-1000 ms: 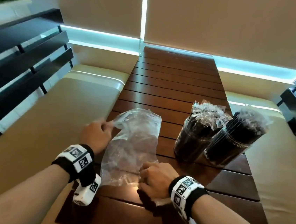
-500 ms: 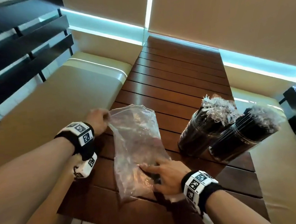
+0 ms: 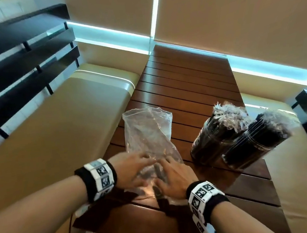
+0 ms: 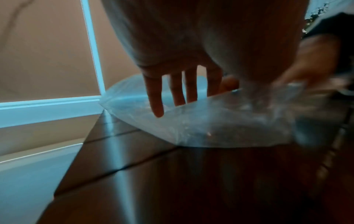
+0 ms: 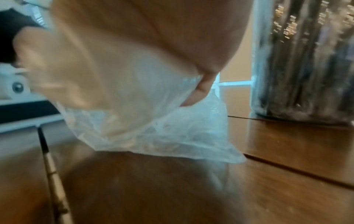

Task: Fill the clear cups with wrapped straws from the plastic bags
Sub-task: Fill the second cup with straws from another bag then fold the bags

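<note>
An empty, crumpled clear plastic bag [image 3: 148, 134] lies lengthwise on the dark slatted wooden table [image 3: 183, 86]. Both hands rest on its near end. My left hand [image 3: 133, 166] lies on the bag with straight, spread fingers; in the left wrist view its fingers [image 4: 182, 91] hang straight over the bag [image 4: 210, 124]. My right hand [image 3: 172, 175] presses flat beside it, over the bag [image 5: 172, 133]. To the right stand two clear cups [image 3: 219, 134] [image 3: 256, 143], side by side and packed with black wrapped straws. The nearer cup [image 5: 306, 75] shows blurred in the right wrist view.
Tan cushioned benches run along the table on the left [image 3: 56, 136] and right [image 3: 304, 186]. A black slatted divider [image 3: 19, 54] stands behind the left bench. The table's far half is bare wood up to the blinds.
My left hand left the bag's far left corner and came back to the near end beside the right hand. The bag now lies flatter and straighter.
</note>
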`<state>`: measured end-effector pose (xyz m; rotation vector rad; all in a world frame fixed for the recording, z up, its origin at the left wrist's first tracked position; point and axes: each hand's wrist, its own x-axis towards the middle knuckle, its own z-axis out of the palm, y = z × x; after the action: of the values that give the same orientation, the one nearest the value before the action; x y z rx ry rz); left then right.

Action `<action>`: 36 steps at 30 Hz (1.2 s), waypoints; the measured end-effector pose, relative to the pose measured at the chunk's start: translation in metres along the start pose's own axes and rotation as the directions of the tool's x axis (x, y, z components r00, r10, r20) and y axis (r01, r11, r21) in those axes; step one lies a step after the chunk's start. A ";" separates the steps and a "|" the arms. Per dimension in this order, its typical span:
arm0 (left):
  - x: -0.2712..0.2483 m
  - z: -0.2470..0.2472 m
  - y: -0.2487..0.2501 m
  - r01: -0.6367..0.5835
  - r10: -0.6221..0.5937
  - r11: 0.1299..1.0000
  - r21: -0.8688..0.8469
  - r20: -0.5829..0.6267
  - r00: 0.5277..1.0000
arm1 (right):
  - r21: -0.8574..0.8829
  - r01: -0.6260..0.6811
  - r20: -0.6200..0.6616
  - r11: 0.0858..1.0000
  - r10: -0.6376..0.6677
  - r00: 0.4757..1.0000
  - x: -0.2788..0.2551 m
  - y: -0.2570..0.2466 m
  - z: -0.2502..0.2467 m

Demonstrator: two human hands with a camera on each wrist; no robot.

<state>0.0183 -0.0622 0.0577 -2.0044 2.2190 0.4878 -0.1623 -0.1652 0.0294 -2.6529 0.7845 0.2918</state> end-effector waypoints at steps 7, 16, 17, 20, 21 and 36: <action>-0.014 0.010 -0.019 0.004 -0.040 0.991 0.131 0.277 0.960 | -0.125 -0.201 0.136 0.972 0.217 0.967 -0.001 0.015 -0.007; -0.020 0.025 -0.030 0.105 -0.112 0.980 -0.172 -0.032 0.993 | -0.326 0.144 0.078 0.934 -0.125 0.989 -0.027 0.023 -0.013; -0.021 0.025 -0.035 0.146 -0.166 0.954 -0.262 -0.054 0.985 | -0.305 0.125 0.037 0.944 -0.119 0.992 -0.028 0.028 -0.012; -0.026 0.029 -0.045 0.256 -0.290 0.883 -0.394 -0.030 0.956 | -0.124 -0.062 -0.099 0.990 0.050 0.994 -0.026 0.039 -0.006; -0.025 0.032 -0.046 0.303 -0.336 0.864 -0.402 -0.014 0.942 | -0.044 -0.140 -0.118 0.989 0.134 0.984 -0.023 0.041 -0.006; -0.006 0.036 -0.025 0.065 -0.013 0.968 0.241 -0.213 0.977 | -0.242 -0.204 -0.138 0.949 0.174 0.975 0.007 0.021 -0.015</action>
<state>0.0394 -0.0473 0.0215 -2.0425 2.2176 -0.0094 -0.1665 -0.1907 0.0348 -2.8578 1.1116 0.3094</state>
